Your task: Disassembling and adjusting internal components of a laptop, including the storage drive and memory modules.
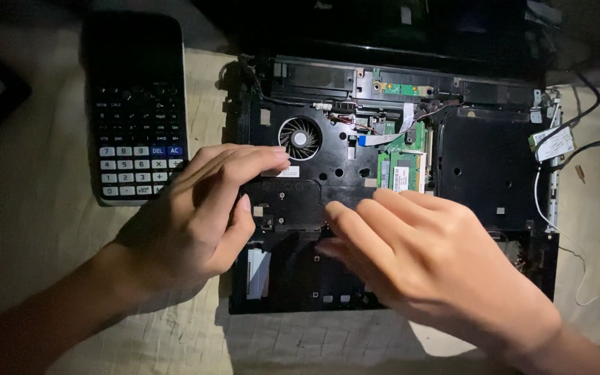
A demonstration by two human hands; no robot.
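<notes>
An opened black laptop base (484, 163) lies in front of me with its insides showing: a round cooling fan (300, 138), green circuit boards (402, 167) and thin wires. My left hand (199, 219) rests on the chassis's left edge, fingers stretched toward the fan and thumb tucked below. My right hand (421, 260) lies flat over the lower middle of the base, fingers pointing left across a dark panel (289, 201). Neither hand holds a loose object.
A black calculator (135, 111) with pale number keys lies to the left of the laptop. A small card on wires (552, 144) hangs off the right edge. Everything sits on a light cloth (36, 208). The laptop's dark lid (397, 28) stands behind.
</notes>
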